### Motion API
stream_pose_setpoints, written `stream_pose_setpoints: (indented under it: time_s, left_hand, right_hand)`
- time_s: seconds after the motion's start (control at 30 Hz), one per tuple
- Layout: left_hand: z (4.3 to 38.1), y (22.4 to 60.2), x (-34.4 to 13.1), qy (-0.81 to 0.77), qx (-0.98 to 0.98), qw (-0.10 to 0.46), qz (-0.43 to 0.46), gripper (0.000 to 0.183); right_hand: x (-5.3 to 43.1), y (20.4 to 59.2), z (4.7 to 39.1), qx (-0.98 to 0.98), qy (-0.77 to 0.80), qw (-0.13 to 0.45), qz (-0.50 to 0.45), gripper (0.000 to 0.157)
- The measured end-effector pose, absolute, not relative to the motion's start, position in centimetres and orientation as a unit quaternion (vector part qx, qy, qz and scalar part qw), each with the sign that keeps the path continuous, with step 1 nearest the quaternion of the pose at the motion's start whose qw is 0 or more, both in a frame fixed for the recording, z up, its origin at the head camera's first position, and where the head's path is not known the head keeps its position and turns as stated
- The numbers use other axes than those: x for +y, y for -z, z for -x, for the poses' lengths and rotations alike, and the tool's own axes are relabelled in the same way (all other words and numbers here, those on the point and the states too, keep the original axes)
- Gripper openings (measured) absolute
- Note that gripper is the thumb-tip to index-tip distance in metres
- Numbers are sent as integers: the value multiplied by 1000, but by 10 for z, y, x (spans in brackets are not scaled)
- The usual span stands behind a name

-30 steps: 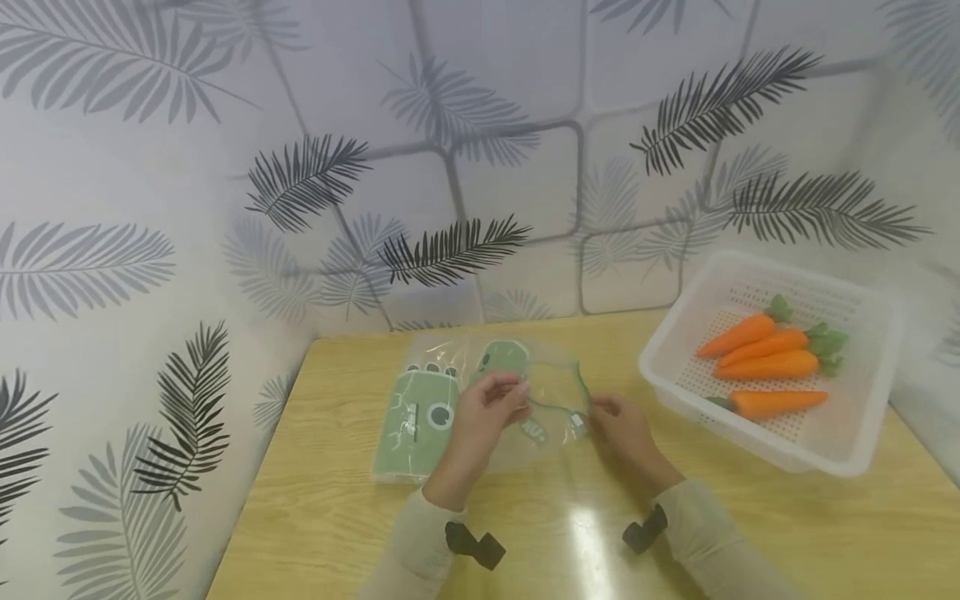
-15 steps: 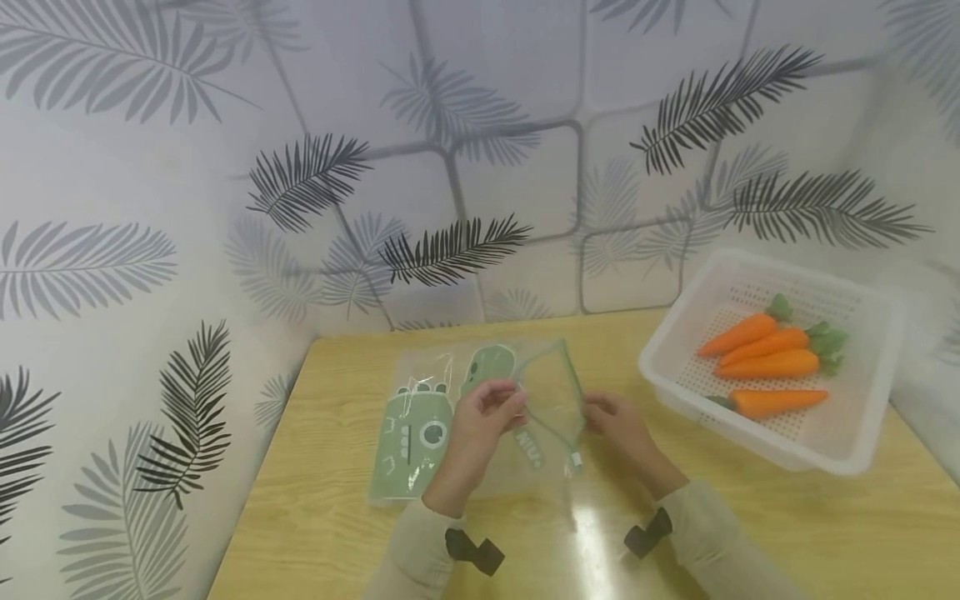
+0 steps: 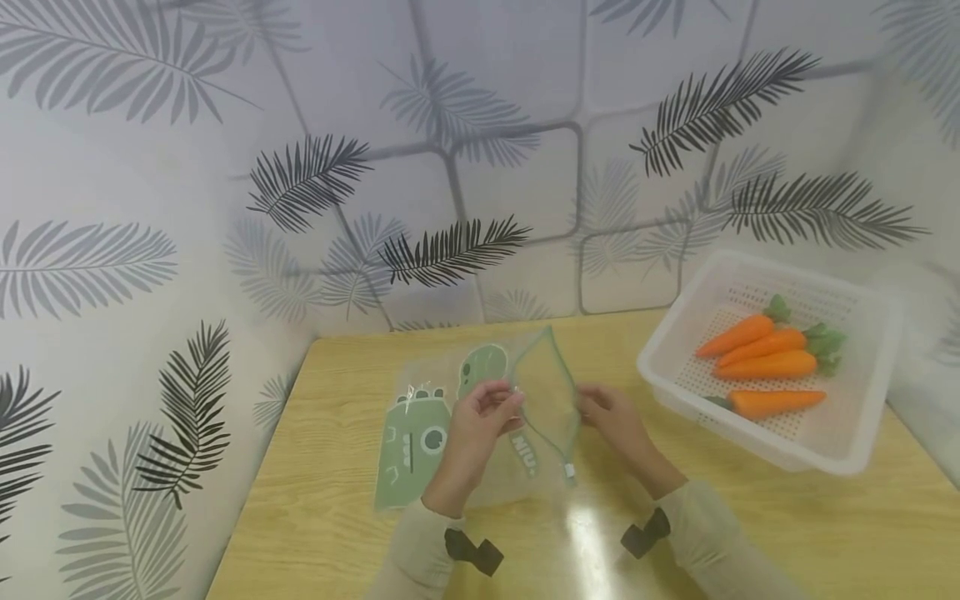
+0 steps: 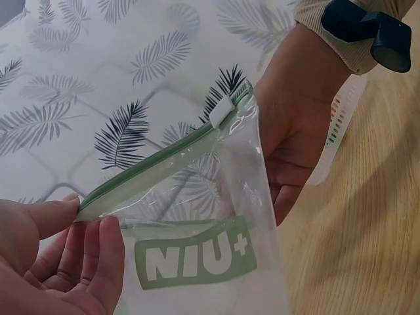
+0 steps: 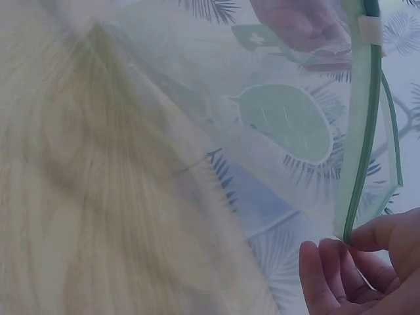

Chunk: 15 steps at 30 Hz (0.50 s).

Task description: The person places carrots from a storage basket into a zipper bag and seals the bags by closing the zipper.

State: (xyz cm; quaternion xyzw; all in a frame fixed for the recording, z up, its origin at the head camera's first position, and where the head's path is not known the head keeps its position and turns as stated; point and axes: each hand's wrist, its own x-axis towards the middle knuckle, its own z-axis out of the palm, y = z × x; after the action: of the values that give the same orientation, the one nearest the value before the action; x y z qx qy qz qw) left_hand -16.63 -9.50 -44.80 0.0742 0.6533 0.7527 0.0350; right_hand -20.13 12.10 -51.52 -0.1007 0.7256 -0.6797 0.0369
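Note:
A clear plastic zipper bag (image 3: 487,467) with green cartoon prints and "NIU+" lettering lies partly on the table, its mouth spread wide between both hands. My left hand (image 3: 480,425) pinches one green-edged side of the mouth; in the left wrist view, thumb and fingers (image 4: 98,243) grip that zip strip. The other side is pinched by my right hand (image 3: 615,421), which the right wrist view shows holding the green strip between thumb and fingers (image 5: 318,269). A white slider (image 4: 222,113) sits near one end of the zip. Nothing is visible inside the bag.
To the right stands a white perforated basket (image 3: 652,358) holding several orange carrots (image 3: 768,364) with green tops. The wooden table (image 3: 315,533) meets a wall (image 3: 517,275) with a leaf pattern behind it and at the left.
The bag's mouth has spread from a narrow gap into a wide diamond. My right hand has shifted slightly left, and the slider end has dropped toward the near side.

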Motion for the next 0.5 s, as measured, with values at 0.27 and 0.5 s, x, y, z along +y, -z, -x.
stream_pose_setpoints:
  time_s: [0.27, 0.5]
  left_hand:
    - [162, 445, -95, -744, 662, 40, -86, 41]
    - [159, 444, -97, -736, 670, 39, -90, 38]
  right_hand:
    - [116, 481, 207, 740, 659, -3, 134, 33]
    - [109, 455, 221, 770, 619, -59, 146, 30]
